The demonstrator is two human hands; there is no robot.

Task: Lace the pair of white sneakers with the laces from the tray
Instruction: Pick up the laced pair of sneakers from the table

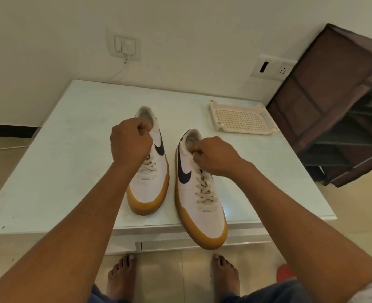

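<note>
Cream wall behind, with two socket plates (127,45). The white desk (71,149) fills the middle of the view, and a brown rack (334,106) stands close off its far right corner.

Edges: there is open desk to the left of the shoes and behind them. The near edge is tight. The right sneaker (202,217) sticks its toe out past that edge. The left sneaker (150,189) sits wholly on the desk, just beside the other and not touching it.

One perforated tray (213,115) lies at the far right, apart from both shoes.

Left hand (130,143): over the collar of the left sneaker. Its fingers (142,127) are curled tight, thumb against forefinger. I cannot tell whether a lace end is inside that pinch. The left lace (148,165) crosses the eyelets just below the hand.

Right hand (213,156): at the top of the right sneaker's tongue. Its fingers (197,153) are pressed together, pinching the right lace (204,189) where the criss-cross ends.

Count: two sneakers, two laces, both threaded, one tray, two hands. My own two bare feet (120,278) are on the floor under the near edge.
</note>
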